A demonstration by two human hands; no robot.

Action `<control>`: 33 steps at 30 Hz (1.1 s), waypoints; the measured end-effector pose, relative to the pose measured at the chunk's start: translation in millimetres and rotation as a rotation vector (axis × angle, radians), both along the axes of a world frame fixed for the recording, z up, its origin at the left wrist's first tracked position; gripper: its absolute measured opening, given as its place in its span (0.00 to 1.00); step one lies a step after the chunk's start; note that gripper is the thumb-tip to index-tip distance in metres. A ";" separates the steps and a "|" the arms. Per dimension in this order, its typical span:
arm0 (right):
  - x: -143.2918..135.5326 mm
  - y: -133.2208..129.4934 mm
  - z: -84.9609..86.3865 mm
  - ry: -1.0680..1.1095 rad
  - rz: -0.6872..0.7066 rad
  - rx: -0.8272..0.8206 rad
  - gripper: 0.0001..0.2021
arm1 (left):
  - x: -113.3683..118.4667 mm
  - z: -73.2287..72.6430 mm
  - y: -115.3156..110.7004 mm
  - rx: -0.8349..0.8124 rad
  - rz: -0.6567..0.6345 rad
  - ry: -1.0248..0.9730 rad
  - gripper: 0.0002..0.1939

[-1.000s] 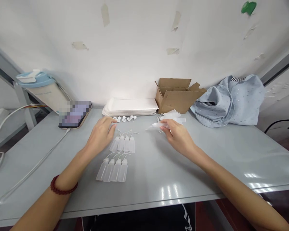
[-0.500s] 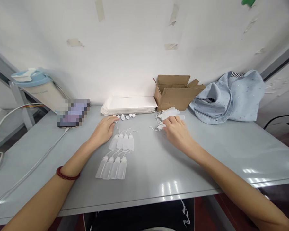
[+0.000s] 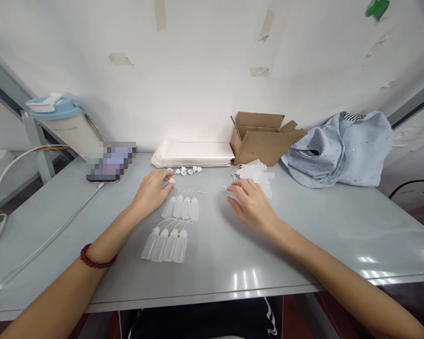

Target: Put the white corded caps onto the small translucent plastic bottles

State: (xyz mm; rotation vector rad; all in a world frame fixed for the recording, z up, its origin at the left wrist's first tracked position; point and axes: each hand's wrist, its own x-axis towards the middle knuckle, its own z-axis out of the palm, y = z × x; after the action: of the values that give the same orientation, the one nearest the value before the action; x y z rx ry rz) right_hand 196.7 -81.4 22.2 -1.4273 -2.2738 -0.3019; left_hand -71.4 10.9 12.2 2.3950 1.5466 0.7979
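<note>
The grey flat table (image 3: pixel 304 235) carries all items. At far right lies a crumpled light-blue fabric bag (image 3: pixel 342 148); left of it stands an open brown cardboard box (image 3: pixel 263 143), and further left a stack of flat white trays (image 3: pixel 194 154) against the wall. A phone with a blurred screen (image 3: pixel 109 162) sits at far left.

Two rows of four small translucent plastic squeeze bottles lie at centre: the far row (image 3: pixel 182 207) and the near row (image 3: pixel 165 245). A loose pile of the same bottles (image 3: pixel 256 172) lies just near the box. Small white plastic caps (image 3: pixel 185 170) lie in a line near the trays.

The left hand (image 3: pixel 151 190) rests on the table, fingers curled, with one white cap (image 3: pixel 171 180) at its fingertips. The right hand (image 3: pixel 252 205) lies flat, fingers spread, holding nothing, just near the pile.
</note>
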 end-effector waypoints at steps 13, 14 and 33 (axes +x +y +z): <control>-44.3 8.1 1.9 0.364 0.137 -0.573 0.09 | 19.4 20.5 -33.4 -0.115 -0.036 -0.288 0.11; -49.4 12.8 5.6 0.356 0.069 -0.612 0.09 | 19.8 20.9 -34.1 -0.115 -0.039 -0.297 0.11; -39.5 31.0 19.9 0.393 -0.095 -0.701 0.11 | 26.8 27.0 -45.6 -0.319 -0.129 -0.437 0.13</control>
State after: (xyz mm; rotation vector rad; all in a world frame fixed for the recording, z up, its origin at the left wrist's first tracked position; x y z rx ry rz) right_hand 157.2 -50.3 42.1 -1.7195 -2.0570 0.7594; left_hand -44.6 -34.7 39.3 1.9118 1.2263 0.8951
